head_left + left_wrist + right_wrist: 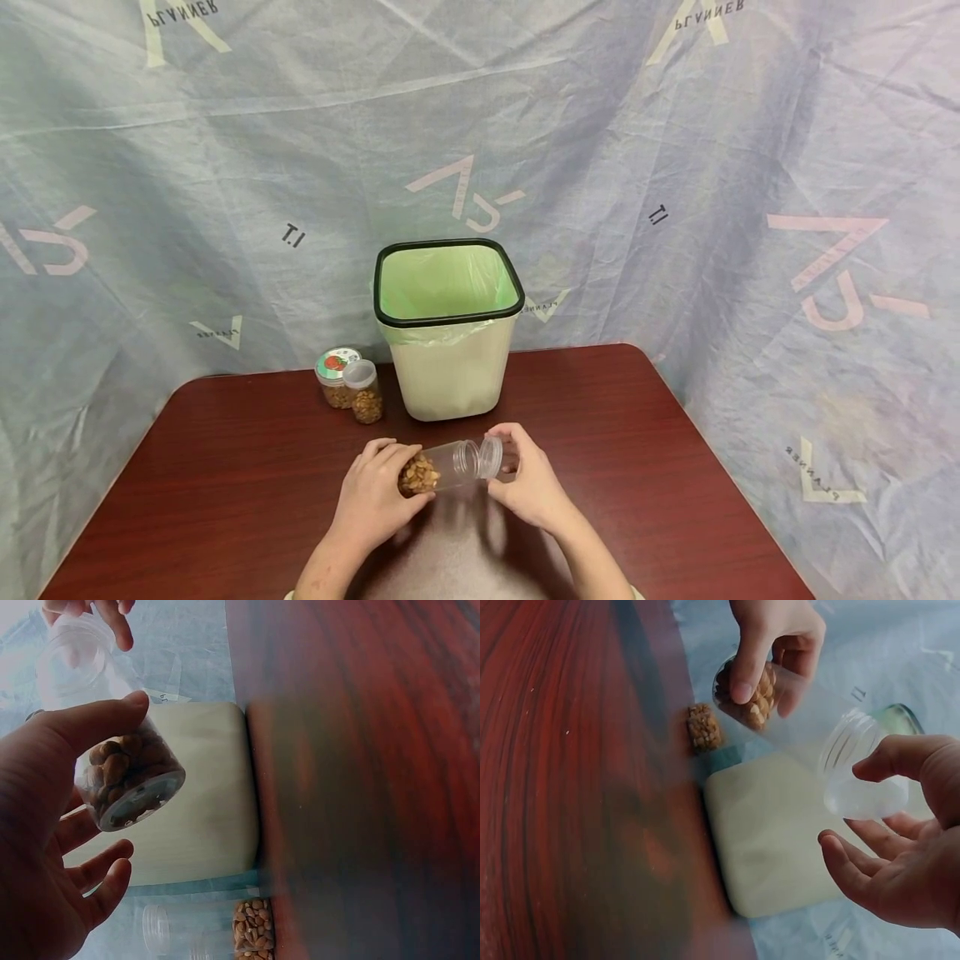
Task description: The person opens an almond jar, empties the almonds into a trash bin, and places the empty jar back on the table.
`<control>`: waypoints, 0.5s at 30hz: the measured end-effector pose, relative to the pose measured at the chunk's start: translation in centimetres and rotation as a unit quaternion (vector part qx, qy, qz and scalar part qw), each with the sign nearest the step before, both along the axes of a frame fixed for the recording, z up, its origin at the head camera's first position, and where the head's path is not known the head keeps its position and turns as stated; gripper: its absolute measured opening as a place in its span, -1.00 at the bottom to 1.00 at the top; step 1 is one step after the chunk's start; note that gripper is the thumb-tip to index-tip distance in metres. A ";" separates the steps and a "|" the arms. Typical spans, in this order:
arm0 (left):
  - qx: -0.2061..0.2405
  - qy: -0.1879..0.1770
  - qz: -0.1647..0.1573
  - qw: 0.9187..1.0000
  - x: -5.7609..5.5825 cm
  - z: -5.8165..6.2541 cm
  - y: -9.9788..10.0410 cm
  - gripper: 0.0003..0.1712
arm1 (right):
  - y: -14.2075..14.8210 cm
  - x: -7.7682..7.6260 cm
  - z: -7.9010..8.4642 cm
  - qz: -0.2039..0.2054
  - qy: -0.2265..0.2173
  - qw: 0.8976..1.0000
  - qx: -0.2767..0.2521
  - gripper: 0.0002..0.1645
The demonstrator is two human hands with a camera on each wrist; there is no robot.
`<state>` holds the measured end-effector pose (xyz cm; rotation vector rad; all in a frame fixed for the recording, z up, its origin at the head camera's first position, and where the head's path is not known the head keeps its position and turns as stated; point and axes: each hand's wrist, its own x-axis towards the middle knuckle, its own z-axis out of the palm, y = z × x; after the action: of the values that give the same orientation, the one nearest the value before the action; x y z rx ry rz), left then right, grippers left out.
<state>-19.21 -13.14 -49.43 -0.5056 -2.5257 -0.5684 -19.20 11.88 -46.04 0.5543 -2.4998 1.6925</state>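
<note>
My left hand (378, 492) grips a clear plastic jar (453, 465) round its lower end, thumb on the near side. Brown nuts (418, 473), perhaps almonds, lie in the jar's bottom part. The jar is tilted nearly on its side above the table, its threaded mouth toward the right. My right hand (531, 482) holds a clear lid (491, 457) by its edge between thumb and fingers. In the right wrist view the lid (866, 799) sits askew at the jar's mouth, off the threads; whether they touch I cannot tell.
A cream bin (453, 375) with a black rim and green liner stands at the back of the dark red table (615, 433). To its left are a slim jar of nuts (366, 402) and a wider jar with a green printed lid (333, 367). Printed cloth (592, 167) hangs behind.
</note>
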 end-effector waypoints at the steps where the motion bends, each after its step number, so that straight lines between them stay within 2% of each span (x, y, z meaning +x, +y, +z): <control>1: 0.001 0.000 0.000 1.000 0.0 0.0 0.0 -0.22 | 0.1 0.0 -0.1 -0.005 0.000 1.000 0.000 -0.27; 8: -0.001 0.000 -0.001 1.000 0.0 0.0 0.0 -0.22 | 0.9 -0.4 -1.0 -0.026 0.001 1.000 -0.005 -0.23; 15: 0.008 -0.003 -0.005 1.000 0.0 0.1 0.0 -0.23 | 1.8 -0.6 -1.4 -0.046 0.003 0.999 0.027 -0.14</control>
<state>-19.17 -13.12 -49.30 -0.5105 -2.5231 -0.5948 -19.81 13.64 -47.39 0.4400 -2.5304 1.5941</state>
